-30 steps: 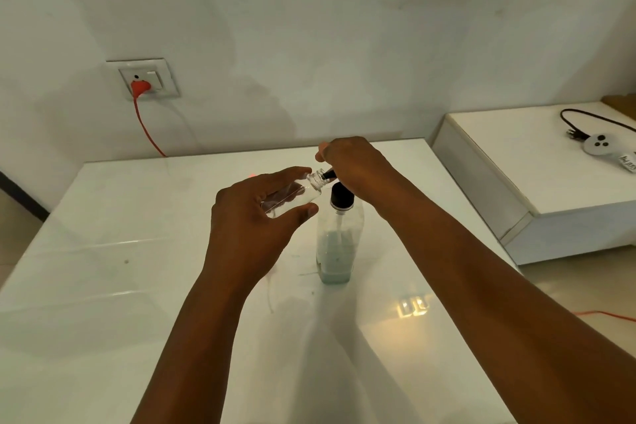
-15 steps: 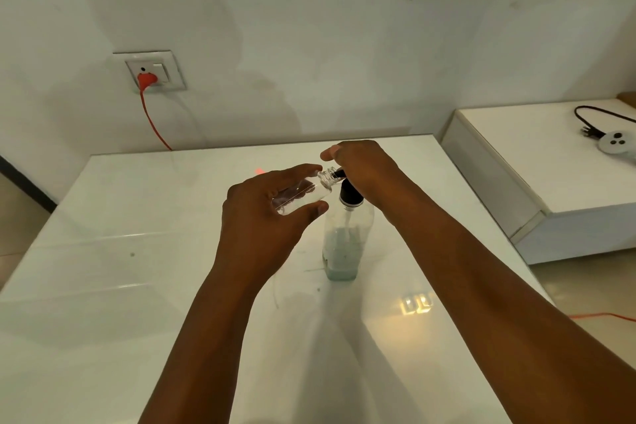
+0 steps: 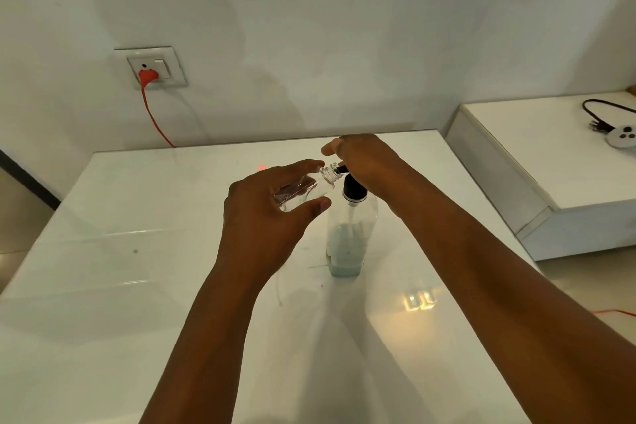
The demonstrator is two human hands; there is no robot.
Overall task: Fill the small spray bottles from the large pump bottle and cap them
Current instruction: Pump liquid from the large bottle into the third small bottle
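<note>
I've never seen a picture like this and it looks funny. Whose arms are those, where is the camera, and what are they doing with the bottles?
The camera sits on a person's head and looks down, so you see their own two arms. There is no robot here. The left hand holds a small clear bottle, tipped sideways with its open neck toward the black nozzle. The right hand rests on top of the black pump of a big bottle, which stands on the shiny white table with some pale liquid at the bottom. On the wall, a red plug sits in a socket.
</note>
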